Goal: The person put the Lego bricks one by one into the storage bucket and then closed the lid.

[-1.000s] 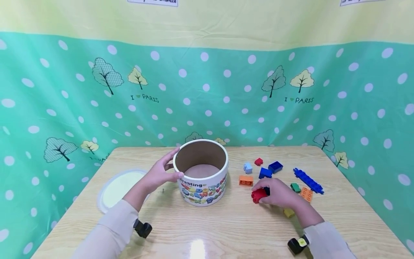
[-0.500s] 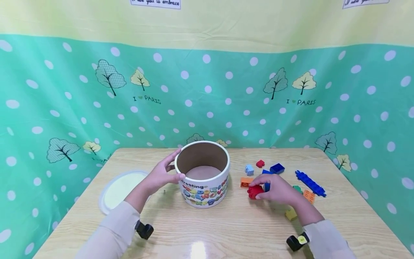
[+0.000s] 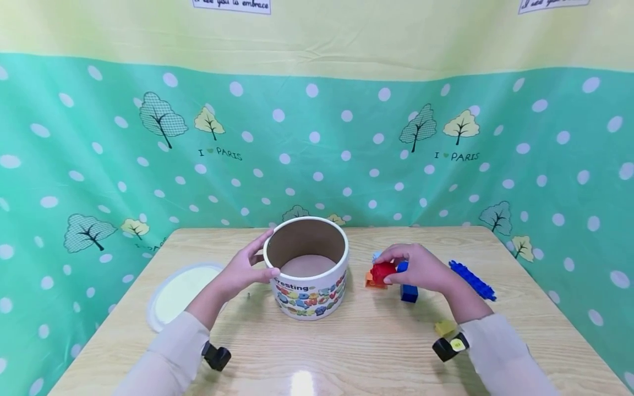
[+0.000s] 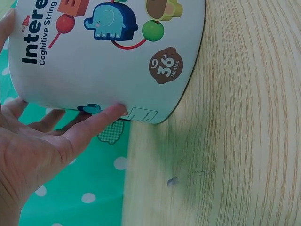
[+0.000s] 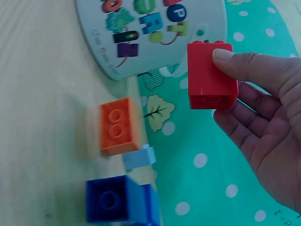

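Observation:
A round white bucket printed with colourful letters stands upright at the table's middle, its top uncovered. My left hand holds its left side, thumb at the near rim and fingers spread round the wall. My right hand pinches a red toy building brick between thumb and fingers, lifted above the table to the right of the bucket. Below the brick lie an orange brick, a light blue brick and a dark blue brick. In the head view, the right hand hides some bricks behind it.
A round white lid lies on the table at the left, partly behind the left forearm. A long blue toy strip lies at the right, with a yellow brick nearer the right wrist. A polka-dot cloth hangs behind the table.
My right hand has raised the red brick off the table and moved it left and away from me, over the orange brick. The left hand has stayed on the bucket.

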Tool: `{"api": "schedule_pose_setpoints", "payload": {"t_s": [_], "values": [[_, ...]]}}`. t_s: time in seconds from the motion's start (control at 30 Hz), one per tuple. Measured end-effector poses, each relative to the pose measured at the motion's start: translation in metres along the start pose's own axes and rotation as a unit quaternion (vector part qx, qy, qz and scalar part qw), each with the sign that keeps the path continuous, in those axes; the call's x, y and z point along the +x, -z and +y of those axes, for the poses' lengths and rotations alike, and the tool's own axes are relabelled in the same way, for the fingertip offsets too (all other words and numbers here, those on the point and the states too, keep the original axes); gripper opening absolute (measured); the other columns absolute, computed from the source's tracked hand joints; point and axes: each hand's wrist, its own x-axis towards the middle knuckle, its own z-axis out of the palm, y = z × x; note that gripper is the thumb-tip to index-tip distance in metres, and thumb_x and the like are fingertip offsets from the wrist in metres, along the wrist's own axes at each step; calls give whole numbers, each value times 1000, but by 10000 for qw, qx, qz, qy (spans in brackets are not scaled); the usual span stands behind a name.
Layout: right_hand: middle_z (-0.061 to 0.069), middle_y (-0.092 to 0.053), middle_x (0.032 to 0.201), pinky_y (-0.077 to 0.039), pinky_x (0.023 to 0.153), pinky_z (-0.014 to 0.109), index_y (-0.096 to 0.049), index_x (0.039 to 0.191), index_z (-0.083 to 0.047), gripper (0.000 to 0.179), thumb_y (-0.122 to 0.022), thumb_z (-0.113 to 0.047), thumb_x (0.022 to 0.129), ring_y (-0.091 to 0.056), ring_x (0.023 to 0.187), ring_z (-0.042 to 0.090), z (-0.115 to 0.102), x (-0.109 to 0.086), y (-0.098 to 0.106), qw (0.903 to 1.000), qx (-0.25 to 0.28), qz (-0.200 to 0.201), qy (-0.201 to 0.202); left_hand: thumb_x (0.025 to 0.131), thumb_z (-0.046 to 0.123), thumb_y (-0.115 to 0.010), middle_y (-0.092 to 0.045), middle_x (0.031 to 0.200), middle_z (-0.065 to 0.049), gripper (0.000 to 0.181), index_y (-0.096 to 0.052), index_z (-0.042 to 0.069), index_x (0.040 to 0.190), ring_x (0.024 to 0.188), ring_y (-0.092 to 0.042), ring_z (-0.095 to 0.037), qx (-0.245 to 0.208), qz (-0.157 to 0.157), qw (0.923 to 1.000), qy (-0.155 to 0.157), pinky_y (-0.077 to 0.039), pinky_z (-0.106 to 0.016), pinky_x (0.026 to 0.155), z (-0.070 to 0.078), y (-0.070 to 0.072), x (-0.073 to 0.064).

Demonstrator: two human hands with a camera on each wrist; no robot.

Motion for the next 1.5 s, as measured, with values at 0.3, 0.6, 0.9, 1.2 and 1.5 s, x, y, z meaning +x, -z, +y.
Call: {"api": "schedule_pose_setpoints", "payload": {"t_s": [0.3, 0.6, 0.9, 1.2, 1.5], "values": [[2, -69, 109, -55, 80, 41, -73, 111, -13, 36, -84, -15, 77, -63, 93, 20, -23, 16, 19, 9995, -117, 21, 291, 81, 21, -80, -17, 160, -11, 95, -22, 28, 156, 137, -29, -49, 58, 3, 10000, -2, -56, -47, 81, 0, 0, -1], [3, -68, 107, -56, 77, 35, -72, 113, -11, 37, -84, -15, 77, -63, 94, 22, -46, 35, 35, 9992, -115, -12, 394, 81, 22, -80, -19, 159, -14, 95, -22, 29, 156, 137, -29, -49, 39, -11, 10000, 37, -56, -48, 81, 1, 0, -2], [1, -70, 101, -57, 77, 36, -73, 110, -10, 33, -83, -14, 78, -64, 92, 21, -70, 61, 41, 9979, 52, -85, 633, 82, 20, -79, -20, 158, -16, 95, -21, 30, 156, 137, -27, -48, 10, -2, 10000, 86, -55, -48, 83, 1, -1, -2], [3, -69, 103, -57, 77, 35, -71, 113, -9, 37, -83, -13, 78, -63, 95, 22, -88, 85, 41, 9984, 194, -22, 534, 82, 22, -80, -18, 159, -14, 97, -19, 28, 157, 137, -27, -49, -5, -31, 10000, 2, -56, -47, 82, 3, 0, 1], [4, -69, 102, -56, 81, 35, -70, 116, -8, 38, -81, -12, 80, -63, 95, 22, -90, 109, 32, 9958, 609, -4, 678, 81, 22, -80, -22, 156, -18, 98, -19, 28, 157, 137, -27, -48, 22, -28, 10000, 22, -55, -48, 82, 0, 0, -3]]}}
